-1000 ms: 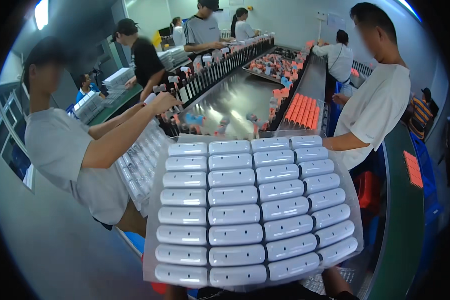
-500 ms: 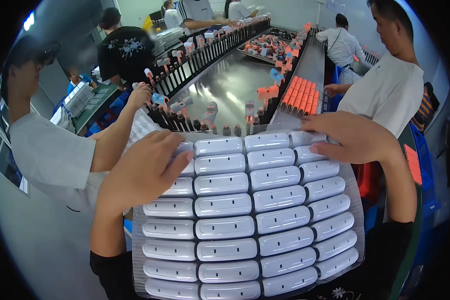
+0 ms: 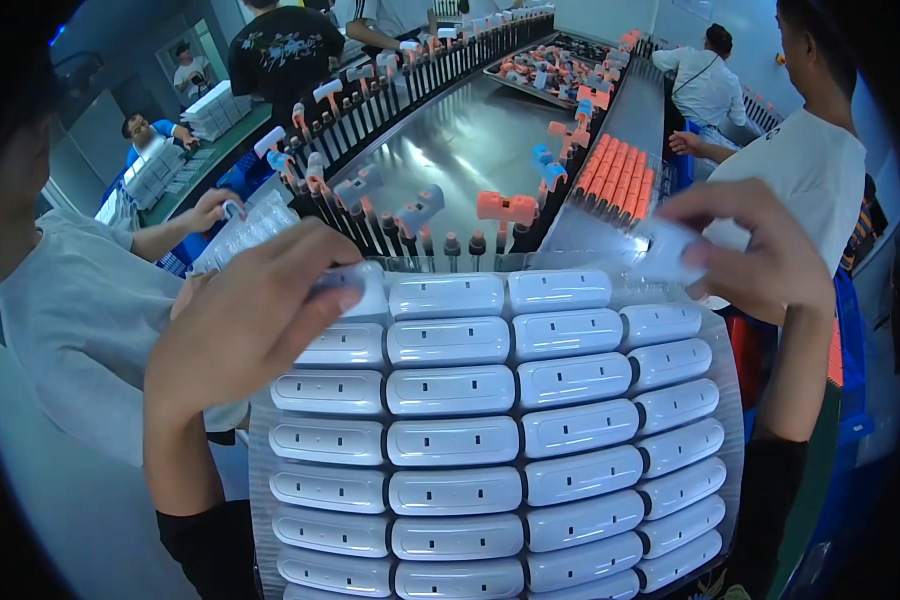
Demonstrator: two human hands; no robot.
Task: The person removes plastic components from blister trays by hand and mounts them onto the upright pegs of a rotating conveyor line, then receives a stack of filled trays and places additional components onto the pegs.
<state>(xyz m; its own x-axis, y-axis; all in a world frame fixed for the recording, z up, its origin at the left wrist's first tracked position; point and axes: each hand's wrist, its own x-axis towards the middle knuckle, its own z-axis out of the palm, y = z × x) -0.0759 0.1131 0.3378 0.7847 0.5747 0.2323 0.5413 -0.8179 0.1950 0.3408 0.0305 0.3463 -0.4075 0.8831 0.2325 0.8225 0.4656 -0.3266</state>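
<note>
Here, left grip (image 3: 250, 305) and right grip (image 3: 765, 245) pinch white shells (image 3: 373, 292), long axes roughly sideways.

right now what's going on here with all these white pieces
White casings lie in a clear four-column tray. The person's left hand grips one casing at the tray's far left corner; the right hand holds another casing, blurred, above the far right corner, where a slot lies bare. Beyond the tray stand black pegs, some bearing orange, grey or blue pieces, with co-workers on both sides.
</note>
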